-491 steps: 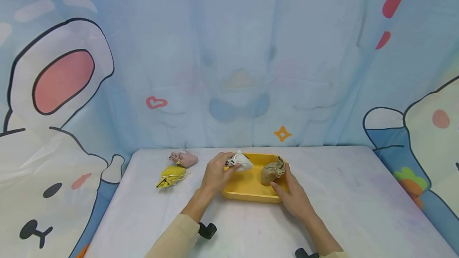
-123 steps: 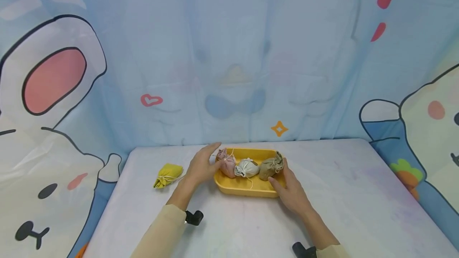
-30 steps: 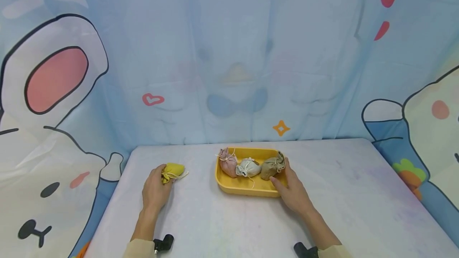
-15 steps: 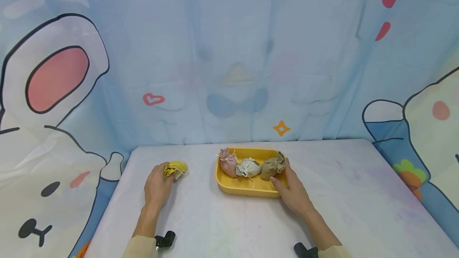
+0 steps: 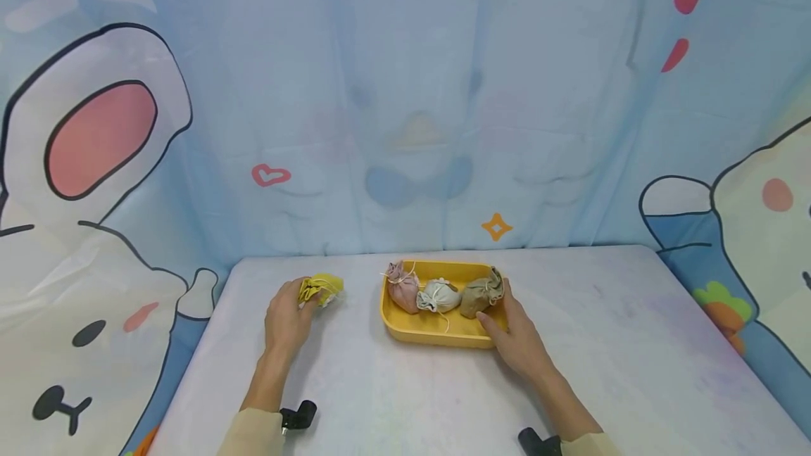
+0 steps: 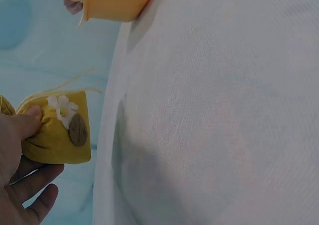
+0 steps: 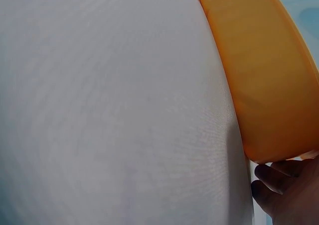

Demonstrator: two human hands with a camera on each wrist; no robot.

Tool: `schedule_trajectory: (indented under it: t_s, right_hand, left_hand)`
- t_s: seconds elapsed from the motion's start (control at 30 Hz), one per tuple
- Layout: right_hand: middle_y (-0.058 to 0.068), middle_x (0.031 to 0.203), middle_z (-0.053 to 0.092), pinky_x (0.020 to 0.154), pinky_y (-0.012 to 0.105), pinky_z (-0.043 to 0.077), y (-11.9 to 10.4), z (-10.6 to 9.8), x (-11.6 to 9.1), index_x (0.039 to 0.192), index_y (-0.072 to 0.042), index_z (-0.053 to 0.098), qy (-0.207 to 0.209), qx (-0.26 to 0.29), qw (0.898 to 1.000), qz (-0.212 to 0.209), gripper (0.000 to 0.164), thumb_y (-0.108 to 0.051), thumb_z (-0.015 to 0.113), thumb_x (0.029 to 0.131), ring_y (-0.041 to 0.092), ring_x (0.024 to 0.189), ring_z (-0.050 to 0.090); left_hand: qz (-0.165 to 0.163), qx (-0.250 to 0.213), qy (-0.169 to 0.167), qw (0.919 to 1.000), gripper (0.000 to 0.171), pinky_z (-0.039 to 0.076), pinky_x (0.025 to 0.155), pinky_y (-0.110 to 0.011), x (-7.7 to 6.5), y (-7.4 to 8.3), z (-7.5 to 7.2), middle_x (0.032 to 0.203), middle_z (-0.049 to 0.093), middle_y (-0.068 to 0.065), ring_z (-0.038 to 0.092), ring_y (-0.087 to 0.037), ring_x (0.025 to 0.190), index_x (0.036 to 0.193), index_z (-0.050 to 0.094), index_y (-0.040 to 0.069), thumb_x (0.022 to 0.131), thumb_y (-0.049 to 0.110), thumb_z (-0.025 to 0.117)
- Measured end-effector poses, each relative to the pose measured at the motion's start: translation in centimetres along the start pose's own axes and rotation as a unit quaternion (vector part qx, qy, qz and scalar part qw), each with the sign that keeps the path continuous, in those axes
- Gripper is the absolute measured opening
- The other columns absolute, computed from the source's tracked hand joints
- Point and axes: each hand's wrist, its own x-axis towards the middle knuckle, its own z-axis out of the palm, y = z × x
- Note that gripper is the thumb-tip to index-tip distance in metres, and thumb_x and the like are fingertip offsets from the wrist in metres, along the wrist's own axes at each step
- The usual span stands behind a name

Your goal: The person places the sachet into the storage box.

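Note:
My left hand [image 5: 288, 319] pinches a yellow drawstring pouch [image 5: 323, 287] between thumb and fingers, left of the yellow tray [image 5: 431, 336]. In the left wrist view, the pouch hangs above the white surface, showing a white flower [image 6: 59, 104], a round brown tag [image 6: 78, 130] and loose pale cords. My right hand [image 5: 524, 343] holds the tray's right end, thumb over the front corner and fingers along the outside. Inside the tray sit a pink pouch [image 5: 403, 292], a pale grey pouch [image 5: 437, 297] and an olive pouch [image 5: 476, 300], side by side.
The table [image 5: 405, 400] has a white cloth with faint purple patches. A blue curtain [image 5: 405, 90] with cartoon animals hangs directly behind its far edge. Black wrist camera mounts [image 5: 299, 415] sit at both cuffs.
The pink and pale grey pouches have come into the tray beside the olive one. Lately my left hand took the yellow pouch and moved it up and right. My right hand stayed put.

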Motion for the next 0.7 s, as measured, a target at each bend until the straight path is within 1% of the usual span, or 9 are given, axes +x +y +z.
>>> schedule_trajectory:
  t_s: [0.07, 0.17, 0.27, 0.4, 0.57, 0.7]
  right_hand:
    - [0.025, 0.172, 0.015, 0.126, 0.066, 0.018, 0.0, 0.0, 0.0, 0.167, -0.011, -0.007, 0.002, -0.003, 1.000, 0.000, 0.094, -0.054, 0.050, 0.107, 0.048, 0.158, 0.017]
    - [0.026, 0.172, 0.015, 0.126, 0.066, 0.018, 0.0, -0.1, 0.0, 0.167, -0.012, -0.008, -0.002, -0.006, 1.000, 0.001, 0.094, -0.056, 0.049, 0.106, 0.049, 0.157, 0.017]
    - [0.026, 0.172, 0.014, 0.125, 0.067, 0.018, -0.2, -0.2, -0.1, 0.167, -0.012, -0.009, -0.005, -0.006, 1.000, 0.001, 0.095, -0.056, 0.049, 0.106, 0.049, 0.157, 0.016]
    - [0.025, 0.172, 0.013, 0.126, 0.066, 0.017, -0.2, -0.2, -0.1, 0.166, -0.012, -0.010, -0.006, -0.003, 1.000, 0.003, 0.094, -0.054, 0.049, 0.107, 0.048, 0.158, 0.015]
    - [0.025, 0.172, 0.013, 0.126, 0.066, 0.017, -0.3, -0.3, -0.1, 0.166, -0.012, -0.010, -0.006, -0.005, 1.000, 0.005, 0.094, -0.054, 0.049, 0.107, 0.048, 0.158, 0.015]
    - [0.026, 0.172, 0.013, 0.126, 0.067, 0.017, -0.3, -0.2, -0.1, 0.166, -0.012, -0.010, -0.007, -0.005, 1.000, 0.005, 0.094, -0.054, 0.049, 0.107, 0.049, 0.158, 0.015]
  left_hand:
    - [0.011, -0.005, 0.004, 0.9999, 0.042, 0.055, 0.094, -0.053, 0.0, 0.3, 0.1, 0.119, 0.072, -0.014, 0.068, -0.035, 0.113, 0.130, 0.068, 0.006, 0.097, 0.031, 0.075]
    - [0.028, -0.013, 0.013, 0.9994, 0.039, 0.055, 0.089, -0.051, 0.0, 0.6, 0.4, 0.113, 0.073, -0.013, 0.069, -0.034, 0.107, 0.126, 0.070, 0.006, 0.097, 0.031, 0.075]
    - [0.043, -0.021, 0.023, 0.9986, 0.036, 0.055, 0.084, -0.049, -0.2, 1.0, 0.7, 0.109, 0.074, -0.012, 0.070, -0.031, 0.101, 0.122, 0.072, 0.006, 0.095, 0.030, 0.077]
    - [0.058, -0.031, 0.038, 0.9971, 0.037, 0.054, 0.081, -0.045, -0.3, 1.4, 1.1, 0.104, 0.074, -0.011, 0.069, -0.028, 0.095, 0.119, 0.074, 0.006, 0.092, 0.031, 0.080]
    - [0.072, -0.056, 0.061, 0.9940, 0.034, 0.051, 0.071, -0.038, -0.3, 1.8, 1.5, 0.097, 0.076, -0.008, 0.066, -0.022, 0.084, 0.112, 0.077, 0.007, 0.089, 0.032, 0.082]
    - [0.091, -0.070, 0.081, 0.9901, 0.032, 0.051, 0.069, -0.036, -0.3, 2.1, 1.7, 0.094, 0.077, -0.008, 0.066, -0.021, 0.080, 0.109, 0.079, 0.008, 0.088, 0.031, 0.083]
